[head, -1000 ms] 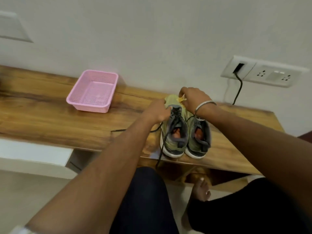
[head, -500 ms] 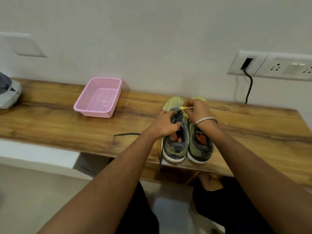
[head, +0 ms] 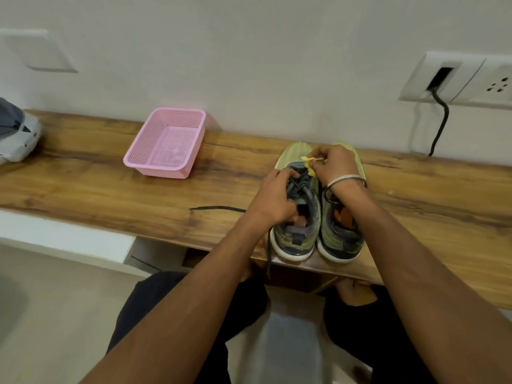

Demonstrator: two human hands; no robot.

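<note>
Moved: since a second ago my left hand (head: 273, 202) has slid back from the toe end to the middle of the shoe; my right hand (head: 333, 164) stays over the toes.
Shoes: the left green-and-grey knit running shoe (head: 293, 239) and its matching right shoe (head: 343, 241) stand side by side and touching, with their white-soled heels at the front edge of the long wooden shelf (head: 110, 195).
Lace: a loose black shoelace (head: 219, 208) lies on the wood to the left of my left hand, and another strand hangs over the front edge.
Left hand: the fingers are curled into the lacing of the left shoe and grip it.
Right hand: it has a steel bangle (head: 346, 178) at the wrist, and the fingertips pinch a small yellow scrap (head: 309, 161) above the toes.
Basket: a pink perforated plastic basket (head: 166, 142) sits by the back edge, well to the left of the shoes.
Wall: a black cable (head: 440, 120) drops from a white socket plate (head: 454, 76) to the back edge.
</note>
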